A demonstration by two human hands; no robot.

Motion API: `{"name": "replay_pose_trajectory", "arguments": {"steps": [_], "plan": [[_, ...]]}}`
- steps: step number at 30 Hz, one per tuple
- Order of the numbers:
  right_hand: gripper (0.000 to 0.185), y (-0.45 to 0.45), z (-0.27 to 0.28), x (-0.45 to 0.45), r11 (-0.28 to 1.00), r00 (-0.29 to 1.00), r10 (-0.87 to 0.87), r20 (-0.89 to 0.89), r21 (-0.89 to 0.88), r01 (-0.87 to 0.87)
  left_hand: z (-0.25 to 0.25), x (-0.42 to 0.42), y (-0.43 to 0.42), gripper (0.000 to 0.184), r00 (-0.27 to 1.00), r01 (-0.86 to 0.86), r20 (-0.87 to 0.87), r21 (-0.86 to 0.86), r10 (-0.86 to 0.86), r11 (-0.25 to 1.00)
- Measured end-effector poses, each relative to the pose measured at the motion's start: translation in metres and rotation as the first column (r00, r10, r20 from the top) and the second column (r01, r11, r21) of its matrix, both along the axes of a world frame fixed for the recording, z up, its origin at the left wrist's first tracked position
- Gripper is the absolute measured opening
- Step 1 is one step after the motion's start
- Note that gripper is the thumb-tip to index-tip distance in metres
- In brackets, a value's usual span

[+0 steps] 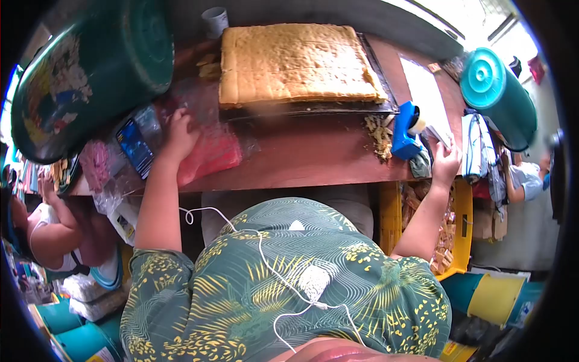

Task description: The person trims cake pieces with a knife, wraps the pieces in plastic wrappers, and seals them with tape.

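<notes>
My left hand (180, 137) rests over thin clear and red plastic bags (211, 158) on the table, its fingers loosely bent and apart. Left of it lies a phone (135, 148) with a lit screen. My right hand (447, 161) pinches the near end of a long white paper strip (425, 90) at the table's right side. Beside that hand stands a blue tape dispenser (405, 134) with a roll of tape on it. A large flat sponge cake (298, 65), scored with lines, sits on a dark tray (313, 108) beyond both hands.
Cake scraps (379, 137) lie by the tray's right corner. A big green drum (96, 78) stands left, a teal lidded bucket (500, 96) right, a white cup (215, 22) behind. Below the table edge is a yellow crate (463, 226) of packed pieces. Another person (57, 226) is at left.
</notes>
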State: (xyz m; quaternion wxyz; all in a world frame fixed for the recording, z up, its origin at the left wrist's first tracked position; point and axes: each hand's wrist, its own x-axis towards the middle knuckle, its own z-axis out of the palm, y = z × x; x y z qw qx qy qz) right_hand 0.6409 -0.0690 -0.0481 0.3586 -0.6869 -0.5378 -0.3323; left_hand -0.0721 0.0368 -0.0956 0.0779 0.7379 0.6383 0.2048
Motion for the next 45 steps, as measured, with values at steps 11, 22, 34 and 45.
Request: {"name": "replay_pose_trajectory", "arguments": {"steps": [11, 22, 34, 45], "plan": [[0.065, 0.085, 0.072, -0.146, 0.739, 0.964, 0.143, -0.224, -0.624, -0.255, 0.004, 0.026, -0.013, 0.052, 0.995, -0.103, 0.014, 0.037, 0.103, 0.994], [0.072, 0.163, 0.032, -0.123, 0.637, 0.927, 0.251, -0.278, -0.674, -0.374, 0.019, 0.030, -0.021, 0.038, 0.993, -0.112, -0.018, 0.035, 0.113, 0.993], [0.061, 0.160, 0.019, -0.107, 0.799, 0.950, 0.193, -0.244, -0.522, -0.297, -0.006, 0.020, -0.007, 0.030, 0.994, -0.102, -0.024, 0.174, 0.108, 0.979], [0.060, 0.008, -0.024, -0.221, 0.267, -0.505, 0.289, -0.813, 0.575, -0.773, -0.016, 0.008, 0.011, 0.043, 0.987, -0.112, 0.119, 0.016, 0.110, 0.994]]}}
